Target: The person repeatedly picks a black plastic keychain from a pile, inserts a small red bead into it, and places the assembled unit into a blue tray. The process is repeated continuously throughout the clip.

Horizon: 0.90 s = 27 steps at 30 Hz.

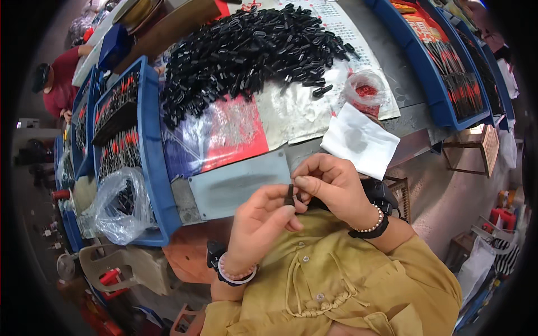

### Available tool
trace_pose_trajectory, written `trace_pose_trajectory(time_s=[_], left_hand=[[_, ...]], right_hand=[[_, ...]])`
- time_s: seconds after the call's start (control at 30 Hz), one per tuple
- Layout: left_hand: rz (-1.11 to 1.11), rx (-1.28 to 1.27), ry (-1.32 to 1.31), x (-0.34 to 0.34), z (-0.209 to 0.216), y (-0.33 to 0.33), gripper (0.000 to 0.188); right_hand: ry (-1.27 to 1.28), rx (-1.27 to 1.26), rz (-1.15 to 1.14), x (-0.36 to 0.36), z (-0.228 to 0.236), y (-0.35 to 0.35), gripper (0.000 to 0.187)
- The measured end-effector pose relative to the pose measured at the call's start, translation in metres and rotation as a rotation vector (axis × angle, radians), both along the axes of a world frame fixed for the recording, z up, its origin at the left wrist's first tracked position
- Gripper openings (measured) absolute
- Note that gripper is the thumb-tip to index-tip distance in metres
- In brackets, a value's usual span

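Close in front of me, my left hand pinches a small black plastic part that stands upright between thumb and fingers. My right hand is closed at its fingertips just above the part's top end. Whatever lies between its thumb and forefinger is too small to make out. Beneath both hands, at the table's near edge, is a grey rectangular plate. Farther off spreads a large heap of black plastic parts, several of them with a slot or loop shape.
A clear bag of small red pieces and a folded white sheet lie to the right. Blue trays with black and red-tipped pieces flank the table, and a clear plastic bag sits in the left one. Another person is at far left.
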State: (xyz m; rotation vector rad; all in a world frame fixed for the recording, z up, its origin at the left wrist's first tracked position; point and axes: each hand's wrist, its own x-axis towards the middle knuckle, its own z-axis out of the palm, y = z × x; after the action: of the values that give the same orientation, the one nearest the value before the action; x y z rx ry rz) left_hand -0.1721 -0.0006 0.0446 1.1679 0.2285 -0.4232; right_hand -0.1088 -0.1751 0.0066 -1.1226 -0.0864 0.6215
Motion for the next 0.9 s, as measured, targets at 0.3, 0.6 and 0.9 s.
trace_pose_trajectory(time_s=[0.3,0.6,0.9], left_hand=[[0.149,-0.022,-0.011,-0.018,-0.009,-0.003,0.018],[0.178,0.041,-0.052,-0.024,-0.01,-0.01,0.017],[0.204,-0.008,-0.143,-0.025,-0.009,-0.021,0.031]], right_hand=[[0.155,0.089,0.072,-0.006,0.002,0.007,0.013],[-0.098,0.062,0.055,-0.016,0.004,0.004,0.012],[-0.744,-0.163,-0.084,-0.017,0.0,0.002,0.016]])
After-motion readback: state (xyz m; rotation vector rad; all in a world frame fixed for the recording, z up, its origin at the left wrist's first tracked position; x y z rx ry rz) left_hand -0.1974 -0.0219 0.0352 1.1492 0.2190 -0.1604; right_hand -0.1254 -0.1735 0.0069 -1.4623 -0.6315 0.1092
